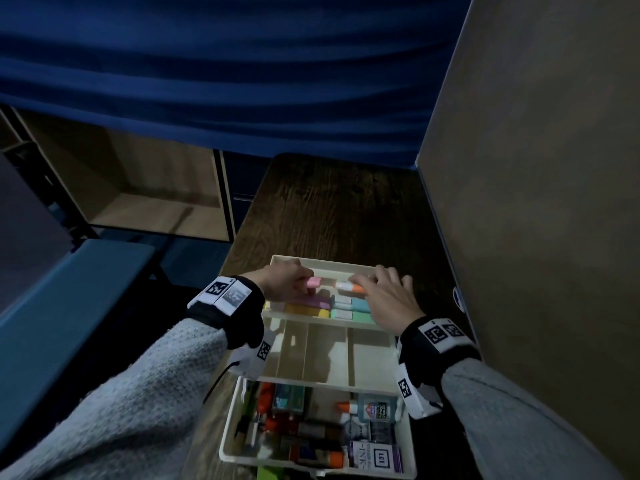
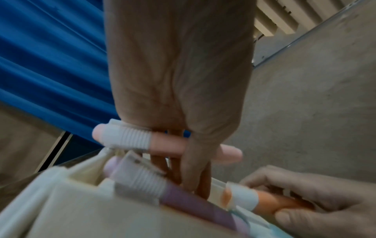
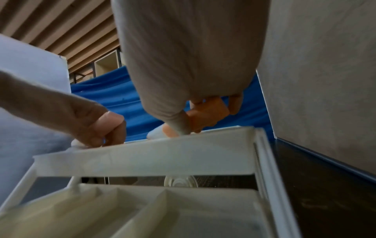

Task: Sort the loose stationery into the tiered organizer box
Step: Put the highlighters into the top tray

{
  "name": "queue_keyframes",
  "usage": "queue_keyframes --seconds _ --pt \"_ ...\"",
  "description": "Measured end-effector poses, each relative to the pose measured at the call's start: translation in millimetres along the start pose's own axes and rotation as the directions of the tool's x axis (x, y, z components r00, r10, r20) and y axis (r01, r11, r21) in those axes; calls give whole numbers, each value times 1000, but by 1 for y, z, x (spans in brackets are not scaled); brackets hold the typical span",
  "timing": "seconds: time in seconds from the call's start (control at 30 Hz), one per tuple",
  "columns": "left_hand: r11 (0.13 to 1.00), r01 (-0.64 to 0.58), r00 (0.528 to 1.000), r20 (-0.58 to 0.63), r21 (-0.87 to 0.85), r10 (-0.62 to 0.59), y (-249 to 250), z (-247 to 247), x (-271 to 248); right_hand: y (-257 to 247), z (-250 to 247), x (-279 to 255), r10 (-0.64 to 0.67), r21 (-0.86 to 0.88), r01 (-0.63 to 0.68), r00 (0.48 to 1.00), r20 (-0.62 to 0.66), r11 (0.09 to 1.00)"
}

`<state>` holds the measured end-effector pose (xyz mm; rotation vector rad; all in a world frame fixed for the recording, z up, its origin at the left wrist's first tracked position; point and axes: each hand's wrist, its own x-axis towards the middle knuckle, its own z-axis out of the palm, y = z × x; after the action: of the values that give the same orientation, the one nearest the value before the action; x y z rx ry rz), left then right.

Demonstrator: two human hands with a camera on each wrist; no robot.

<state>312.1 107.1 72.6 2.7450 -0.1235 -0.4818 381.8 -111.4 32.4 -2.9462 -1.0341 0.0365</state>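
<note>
The pink marker lies crosswise over the far edge of the organizer box's top tier, pinched in the left hand; the orange marker lies on the same axis just right of it, gripped by the right hand's curled fingers. Each hand is directly over its own marker. In the bottom tier, a purple box reads "INK"; the glue bottle's label is illegible.

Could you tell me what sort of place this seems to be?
Probably an office or study booth set up for recording: a narrow wooden desk hemmed by a grey partition, a blue curtain behind, empty shelving alongside.
</note>
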Motion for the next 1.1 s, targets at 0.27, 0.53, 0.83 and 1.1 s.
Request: queue_keyframes --seconds 0.27,0.53,0.83,1.1 --pt "1000 2 996 -87 -18 -3 -9 4 -4 -4 7 -14 -55 -22 55 998 2 998" --pt "809 135 967 -103 -571 -234 -25 -14 -23 -20 4 -27 56 -4 -56 998 30 998" --pt "272 -21 983 -69 -962 -168 -43 -9 -27 -27 5 -43 160 222 -131 980 -116 966" --pt "827 -92 950 -297 -555 -93 -15 -5 -12 -19 -7 -66 171 356 -120 978 -115 927"
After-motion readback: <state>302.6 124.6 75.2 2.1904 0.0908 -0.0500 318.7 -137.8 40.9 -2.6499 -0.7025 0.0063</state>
